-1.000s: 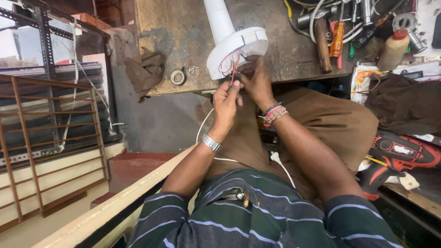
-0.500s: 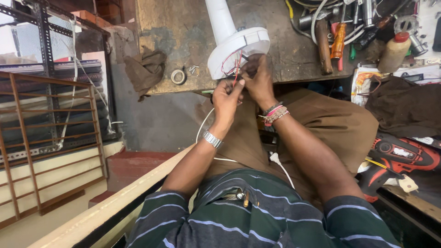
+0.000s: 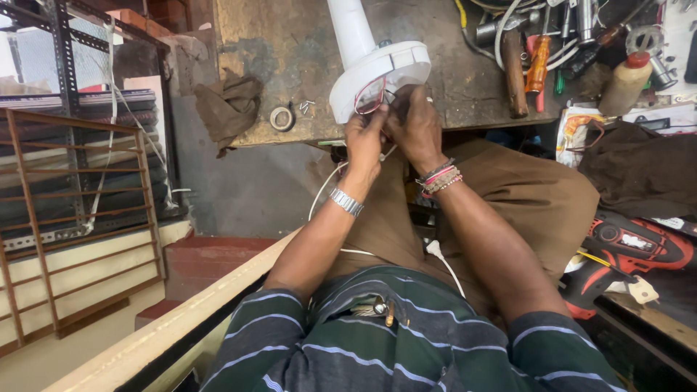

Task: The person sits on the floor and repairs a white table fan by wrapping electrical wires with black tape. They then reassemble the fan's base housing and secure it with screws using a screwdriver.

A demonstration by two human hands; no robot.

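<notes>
A white plastic appliance base (image 3: 377, 69) with a tall white column lies on the worn workbench (image 3: 290, 43), its open underside facing me with red and dark wires (image 3: 370, 98) showing. My left hand (image 3: 363, 141) pinches those wires at the rim of the base. My right hand (image 3: 414, 127) is closed on the wires and the base's edge beside it. A white cord (image 3: 443, 261) with a plug runs down over my brown trousers.
A roll of tape (image 3: 282, 117), small screws and a brown rag (image 3: 229, 105) lie on the bench's left. Hammer, orange-handled screwdriver (image 3: 539, 64), bottle (image 3: 617, 83) and cables crowd the right. A red power drill (image 3: 632, 250) lies by my right leg. Metal racks (image 3: 72, 181) stand left.
Both hands stay at the wires with only small finger movements. The white base has barely shifted.
</notes>
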